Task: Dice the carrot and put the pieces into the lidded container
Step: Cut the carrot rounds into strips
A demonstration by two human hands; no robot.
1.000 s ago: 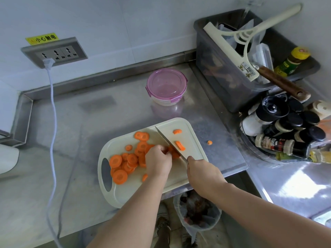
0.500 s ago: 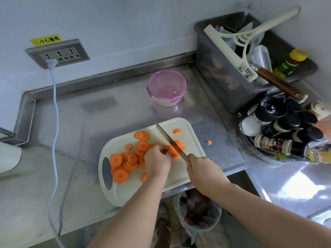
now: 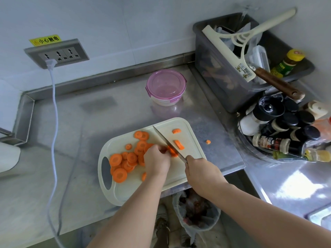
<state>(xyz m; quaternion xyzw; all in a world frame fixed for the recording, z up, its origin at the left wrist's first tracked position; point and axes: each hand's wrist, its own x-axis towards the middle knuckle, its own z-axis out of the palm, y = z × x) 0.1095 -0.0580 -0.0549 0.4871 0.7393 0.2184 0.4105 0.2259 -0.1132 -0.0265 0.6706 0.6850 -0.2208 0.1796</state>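
A cream cutting board [image 3: 189,126] lies on the steel counter with several orange carrot slices [image 3: 125,158] piled on its left half. My left hand [image 3: 156,160] holds down a few carrot slices [image 3: 172,151] at the board's middle with curled fingers. My right hand [image 3: 201,170] grips the knife [image 3: 166,140], whose blade stands edge-down against those slices. Two cut carrot pieces [image 3: 179,144] lie right of the blade. One carrot bit [image 3: 208,141] sits on the counter off the board. The round container with a pink lid [image 3: 165,86] stands closed behind the board.
A grey bin [image 3: 215,83] with a squeegee, bags and a bottle stands at the back right. A cluster of spice bottles [image 3: 286,129] crowds the right side. A white cable [image 3: 53,122] runs from the wall socket across the left counter. A lined waste bin [image 3: 197,212] sits below the counter edge.
The knife blade turned from lying flat-faced to edge-down and came down against the slices under my left hand. A cut piece now lies apart on the blade's right.
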